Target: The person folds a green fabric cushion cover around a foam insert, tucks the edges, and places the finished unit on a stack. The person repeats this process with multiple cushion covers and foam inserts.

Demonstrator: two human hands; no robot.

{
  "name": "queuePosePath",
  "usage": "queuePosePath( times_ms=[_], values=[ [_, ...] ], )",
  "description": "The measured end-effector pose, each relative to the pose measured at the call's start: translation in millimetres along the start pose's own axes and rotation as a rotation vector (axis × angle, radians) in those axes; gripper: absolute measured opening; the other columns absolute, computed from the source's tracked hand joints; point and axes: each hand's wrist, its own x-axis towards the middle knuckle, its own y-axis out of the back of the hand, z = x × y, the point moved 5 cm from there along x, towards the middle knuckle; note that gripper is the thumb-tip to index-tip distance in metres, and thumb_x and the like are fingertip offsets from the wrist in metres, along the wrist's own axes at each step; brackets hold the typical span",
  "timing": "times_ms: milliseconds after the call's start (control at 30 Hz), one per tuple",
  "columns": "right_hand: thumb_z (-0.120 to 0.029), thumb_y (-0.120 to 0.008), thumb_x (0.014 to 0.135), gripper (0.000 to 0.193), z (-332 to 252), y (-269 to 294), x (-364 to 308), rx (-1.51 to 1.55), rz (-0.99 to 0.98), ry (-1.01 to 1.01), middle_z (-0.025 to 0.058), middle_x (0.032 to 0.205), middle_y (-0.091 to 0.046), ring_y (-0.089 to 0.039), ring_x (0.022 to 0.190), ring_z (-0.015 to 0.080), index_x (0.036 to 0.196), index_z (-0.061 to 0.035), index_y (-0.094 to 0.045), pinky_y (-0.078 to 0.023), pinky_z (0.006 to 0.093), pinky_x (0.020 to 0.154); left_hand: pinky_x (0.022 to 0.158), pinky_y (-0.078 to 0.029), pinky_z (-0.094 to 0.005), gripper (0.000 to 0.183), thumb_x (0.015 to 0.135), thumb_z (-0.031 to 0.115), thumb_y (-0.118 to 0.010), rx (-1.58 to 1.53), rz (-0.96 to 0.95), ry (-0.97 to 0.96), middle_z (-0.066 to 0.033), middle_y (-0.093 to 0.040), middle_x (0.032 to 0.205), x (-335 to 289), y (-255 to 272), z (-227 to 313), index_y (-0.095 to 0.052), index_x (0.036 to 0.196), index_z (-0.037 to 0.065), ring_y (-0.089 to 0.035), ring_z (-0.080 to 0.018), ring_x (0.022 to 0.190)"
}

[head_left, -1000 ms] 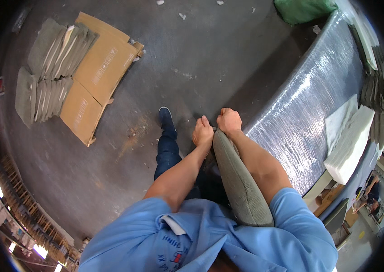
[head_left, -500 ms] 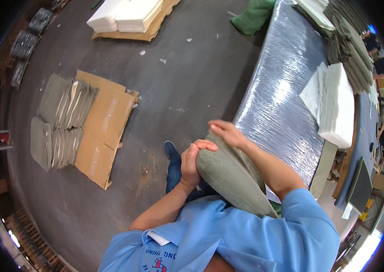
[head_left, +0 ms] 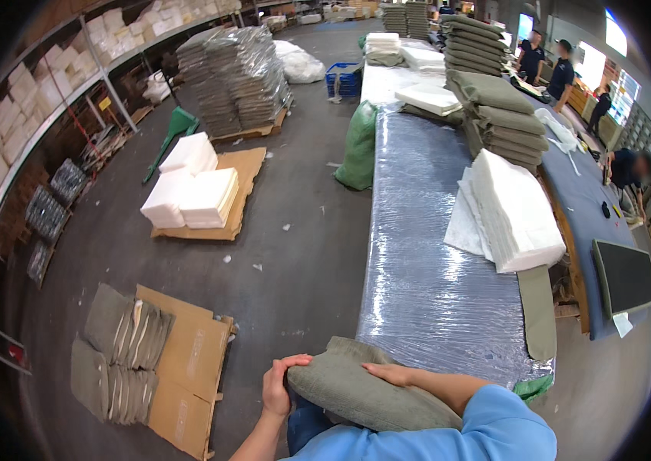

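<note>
Grey-green cushion: I'm holding it across my front, by the near end of the film-wrapped table; it's looking plump, so I'm judging it filled. Can't tell if it's closed up.
Left hand: clamping the cushion's left end.
Right hand: lying flat on top, fingers straight, not curling round.
Cushion rows: standing on the cardboard; I'm counting those as done. Mine isn't joining them yet.
White pads: lying stacked on the table; I'm reading those as left.
</note>
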Motion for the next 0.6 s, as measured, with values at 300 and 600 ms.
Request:
queuePosePath(
  times_ms=[300, 600],
  values=[
    [-0.047, -0.049, 0.108, 0.057, 65, -19, -240, 0.65, 0.395, -0.371, 0.009, 0.148, -0.058, -0.055, 0.135, 0.0234, 0.153, -0.0116, -0.051, -0.042, 0.0365, 0.114, 0.105, -0.047, -0.044, 0.059, 0.11, 0.039, -0.031, -0.217, 0.02, 0.187, -0.0202, -0.072, 0.111, 18, -2, -40, -0.07, 0.1, -0.003, -0.066, -0.0311, 0.11],
    [-0.05, -0.041, 0.109, 0.054, 105, -60, -223, 1.44, 0.843, 0.236, 0.0081, 0.133, -0.067, -0.065, 0.118, 0.0241, 0.136, -0.0082, -0.062, -0.051, 0.0434, 0.102, 0.095, -0.053, -0.0434, 0.053, 0.105, 0.04, -0.039, -0.459, -0.075, 0.457, -0.0193, -0.073, 0.103, 80, -50, -63, -0.07, 0.099, -0.002, -0.068, -0.0305, 0.098]
  ],
)
